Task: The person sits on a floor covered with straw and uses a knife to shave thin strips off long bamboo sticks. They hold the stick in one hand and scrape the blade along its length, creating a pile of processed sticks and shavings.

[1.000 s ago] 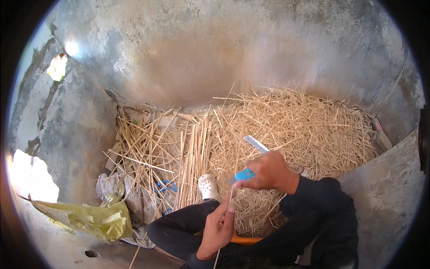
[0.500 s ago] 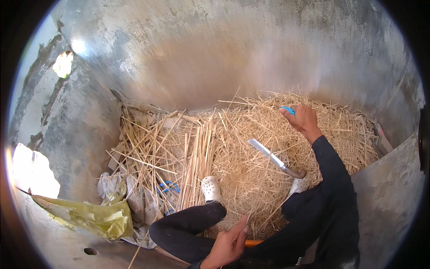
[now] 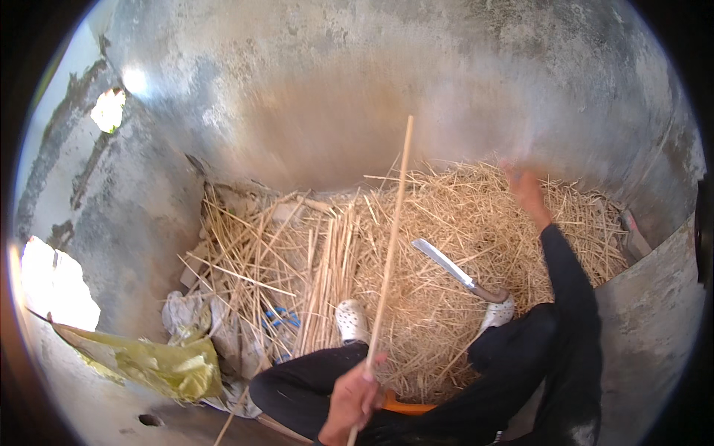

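- The left hand (image 3: 352,398) is closed around the lower part of a long slender stick (image 3: 390,253), whose far end rises in front of the concrete wall (image 3: 312,82).
- The right hand (image 3: 528,193) reaches out over the far edge of the straw-like shavings (image 3: 573,230); it is blurred, so whether its fingers are spread or grip something I cannot tell.
- The step looks like handling this one stick, judged from the left hand's hold. A firm but light grip should suit it, since so thin a piece probably flexes and whips at the free end.
- Holding that end well off the wall would likely spare the tip a knock.
- The broad-bladed knife (image 3: 443,261) lies on the shavings, its hooked handle by the right white clog (image 3: 498,312). Feet and hands are best given room around that blade.
- Turning the stick slowly in the fingers should make uneven spots easier to find.
- The row of sticks (image 3: 326,279) near the left white clog (image 3: 351,321) lies roughly parallel; leaving it undisturbed would help good order.
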`<state>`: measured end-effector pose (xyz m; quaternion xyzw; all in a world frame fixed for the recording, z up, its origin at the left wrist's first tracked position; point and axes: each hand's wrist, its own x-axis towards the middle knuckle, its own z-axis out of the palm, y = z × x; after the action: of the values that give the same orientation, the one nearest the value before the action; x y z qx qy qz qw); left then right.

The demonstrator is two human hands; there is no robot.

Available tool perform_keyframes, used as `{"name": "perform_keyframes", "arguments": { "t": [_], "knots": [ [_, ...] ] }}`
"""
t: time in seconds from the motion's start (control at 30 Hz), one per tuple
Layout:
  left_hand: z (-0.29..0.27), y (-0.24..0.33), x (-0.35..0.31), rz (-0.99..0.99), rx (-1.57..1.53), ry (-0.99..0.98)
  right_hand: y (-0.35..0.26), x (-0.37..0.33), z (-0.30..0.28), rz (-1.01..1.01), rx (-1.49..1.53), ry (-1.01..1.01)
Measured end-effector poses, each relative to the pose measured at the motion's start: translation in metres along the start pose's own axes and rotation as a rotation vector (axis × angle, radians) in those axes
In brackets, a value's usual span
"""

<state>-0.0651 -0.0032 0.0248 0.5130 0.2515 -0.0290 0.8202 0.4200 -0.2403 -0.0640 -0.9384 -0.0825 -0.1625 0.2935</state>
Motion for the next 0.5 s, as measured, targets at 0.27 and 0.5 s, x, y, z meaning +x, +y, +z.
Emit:
{"name": "perform_keyframes", "arguments": {
  "t": [0.27, 0.5],
  "knots": [
    [0.011, 0.012, 0.026, 0.007, -0.051, -0.001, -0.189, -0.210, -0.053, -0.879, 0.152, -0.474],
    [0.024, -0.002, 0.023, 0.109, 0.057, -0.016, -0.176, -0.202, -0.016, -0.820, 0.121, -0.385]
  ]
}}
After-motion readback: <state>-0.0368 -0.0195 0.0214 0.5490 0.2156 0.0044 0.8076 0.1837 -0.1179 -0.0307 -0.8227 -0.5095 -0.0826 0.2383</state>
